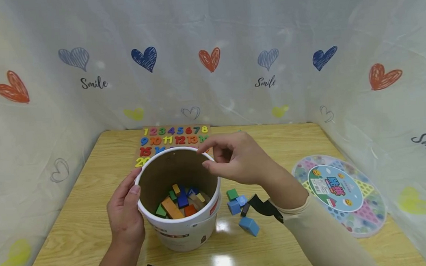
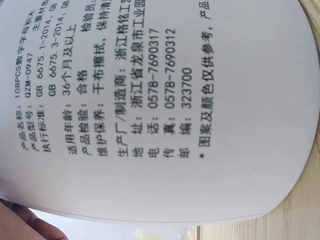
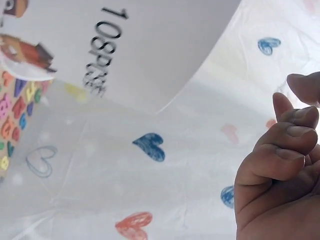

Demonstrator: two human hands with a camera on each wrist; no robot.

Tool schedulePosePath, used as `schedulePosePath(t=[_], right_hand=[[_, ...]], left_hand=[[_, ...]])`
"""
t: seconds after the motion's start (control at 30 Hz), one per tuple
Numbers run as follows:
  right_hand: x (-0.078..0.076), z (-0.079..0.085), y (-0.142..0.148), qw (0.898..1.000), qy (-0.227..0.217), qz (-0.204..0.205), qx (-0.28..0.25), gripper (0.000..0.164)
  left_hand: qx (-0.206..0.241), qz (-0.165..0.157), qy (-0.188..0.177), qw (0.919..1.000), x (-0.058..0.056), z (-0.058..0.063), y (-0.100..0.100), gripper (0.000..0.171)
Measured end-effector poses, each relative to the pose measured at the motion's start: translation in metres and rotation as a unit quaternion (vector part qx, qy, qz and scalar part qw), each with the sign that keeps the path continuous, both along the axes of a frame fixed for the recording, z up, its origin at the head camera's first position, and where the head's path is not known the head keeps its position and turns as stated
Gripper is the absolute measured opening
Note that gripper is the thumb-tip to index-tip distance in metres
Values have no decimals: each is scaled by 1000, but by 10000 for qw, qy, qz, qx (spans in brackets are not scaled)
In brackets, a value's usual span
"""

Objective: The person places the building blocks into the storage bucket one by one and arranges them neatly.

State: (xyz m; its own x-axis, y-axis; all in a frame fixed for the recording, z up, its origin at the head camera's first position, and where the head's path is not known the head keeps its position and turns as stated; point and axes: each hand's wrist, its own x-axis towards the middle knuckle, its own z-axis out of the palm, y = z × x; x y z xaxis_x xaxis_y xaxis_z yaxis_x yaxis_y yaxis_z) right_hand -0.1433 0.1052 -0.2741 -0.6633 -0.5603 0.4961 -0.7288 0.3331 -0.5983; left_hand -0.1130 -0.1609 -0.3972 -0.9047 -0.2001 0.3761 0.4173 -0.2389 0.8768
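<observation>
A white bucket (image 1: 179, 239) stands upright on the table, with several coloured blocks (image 1: 171, 208) lying in its bottom. My left hand (image 1: 126, 211) grips its left rim, thumb at the top edge. In the left wrist view the bucket's printed wall (image 2: 240, 150) fills most of the picture. Over the right side of the rim hovers my right hand (image 1: 238, 158), index finger and thumb apart, the other fingers loosely curled. Nothing shows between those fingers (image 3: 275, 160) in the right wrist view. Right of the bucket lie a green block (image 1: 232, 195) and several blue ones (image 1: 249, 226).
Behind the bucket lies a number board (image 1: 180, 131) with coloured numerals, partly hidden by it. A round, flat game box (image 1: 337, 188) rests at the table's right. A white curtain (image 1: 181, 86) printed with hearts encloses the back and sides of the wooden table (image 1: 85, 197).
</observation>
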Motion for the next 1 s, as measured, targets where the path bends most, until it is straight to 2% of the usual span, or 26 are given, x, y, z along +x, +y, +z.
schedulePosePath(t=[0.17, 0.3, 0.37, 0.5, 0.67, 0.87, 1.0], right_hand=[[-4, -19, 23, 9986, -414, -193, -280, 17], [-6, -49, 47, 9920, -1119, -302, -502, 18], [-7, -69, 60, 9847, -1573, -239, -706, 18], [-10, -114, 87, 9640, -2451, -24, -1033, 20], [-11, -160, 112, 9432, -3223, 70, -799, 21], [-7, -194, 126, 9164, -3942, 261, -648, 24], [-5, -207, 129, 9090, -4088, 402, -707, 25]], left_hand=[[37, 22, 71, 10000, 0, -1, 0, 36], [16, 26, 119, 9999, 0, -1, 0, 36], [0, 32, 101, 9999, 0, 0, 0, 36], [2, 49, 53, 10000, 0, 0, 0, 36], [66, 70, 43, 9999, 0, -1, 0, 36], [207, 91, 47, 9997, -2, -2, 0, 36], [244, 84, 70, 9996, -2, -1, 1, 36]])
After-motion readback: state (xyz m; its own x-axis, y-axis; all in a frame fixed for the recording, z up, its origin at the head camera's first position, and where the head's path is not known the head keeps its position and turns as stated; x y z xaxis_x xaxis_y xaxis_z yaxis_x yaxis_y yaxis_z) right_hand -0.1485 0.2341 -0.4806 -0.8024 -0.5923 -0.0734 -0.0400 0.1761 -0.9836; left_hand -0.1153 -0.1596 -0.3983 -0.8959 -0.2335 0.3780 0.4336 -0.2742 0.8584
